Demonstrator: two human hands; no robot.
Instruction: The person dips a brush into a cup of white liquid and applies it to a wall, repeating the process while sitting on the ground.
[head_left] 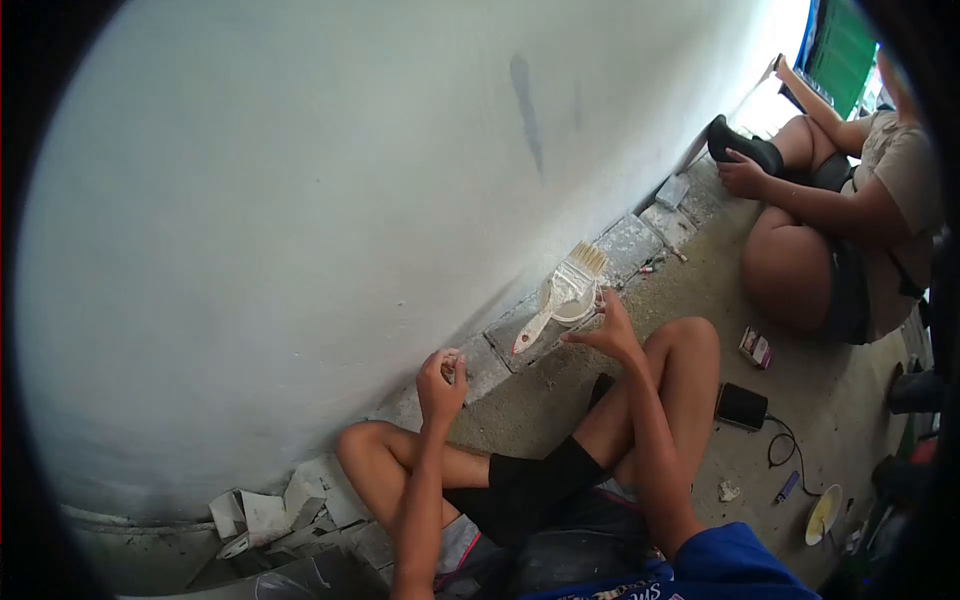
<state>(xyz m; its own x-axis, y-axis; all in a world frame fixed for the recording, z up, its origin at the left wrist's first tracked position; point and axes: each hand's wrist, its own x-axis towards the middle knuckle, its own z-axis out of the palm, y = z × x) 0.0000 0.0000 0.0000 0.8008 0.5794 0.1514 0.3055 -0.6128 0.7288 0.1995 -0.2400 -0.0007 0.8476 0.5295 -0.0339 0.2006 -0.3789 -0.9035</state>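
Observation:
A wide paintbrush (566, 293) with pale bristles and a white-smeared handle lies across a round white paint container (574, 314), which stands on grey blocks along the wall. My right hand (610, 332) is beside this container, thumb and fingers spread in a C shape with the fingertips right at the rim. Further left, my left hand (440, 385) is raised near the wall above my knee, its fingers curled in toward the thumb. I cannot tell what, if anything, is between those fingers.
A whitish wall (300, 200) with a grey streak rises ahead. Another person (850, 210) sits at right, one hand by the wall. Broken blocks (265, 512) lie at lower left. A cigarette pack (756, 347), a black box with cable (742, 406) and a yellowish dish (823, 515) are on the floor.

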